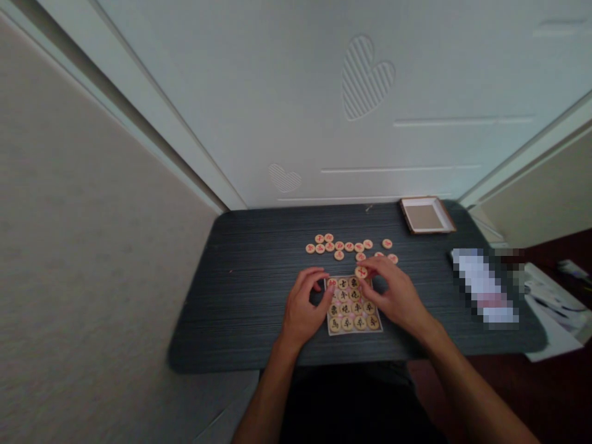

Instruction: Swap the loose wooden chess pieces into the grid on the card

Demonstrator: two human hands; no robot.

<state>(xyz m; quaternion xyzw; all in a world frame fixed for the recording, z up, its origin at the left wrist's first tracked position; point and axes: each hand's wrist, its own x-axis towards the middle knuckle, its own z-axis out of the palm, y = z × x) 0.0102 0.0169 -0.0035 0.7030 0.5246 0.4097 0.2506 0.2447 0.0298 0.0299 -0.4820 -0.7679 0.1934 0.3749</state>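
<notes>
Pinching a red-marked disc (361, 272) at the tray's (356, 333) twelve, right hand (396, 293)! Left hand (303, 307), thumb and fingers apart, at nine o'clock.

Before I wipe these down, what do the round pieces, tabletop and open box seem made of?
Round pieces: wood or plastic, matte; pale tan leaves it open.
Tabletop: likely laminate, low sheen; fine parallel streaks.
Open box: probably cardboard, matte; thin pale walls.

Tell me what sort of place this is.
Probably a room in a home: a heart-patterned white panel, a dark table against it, and round game pieces on top.
</notes>
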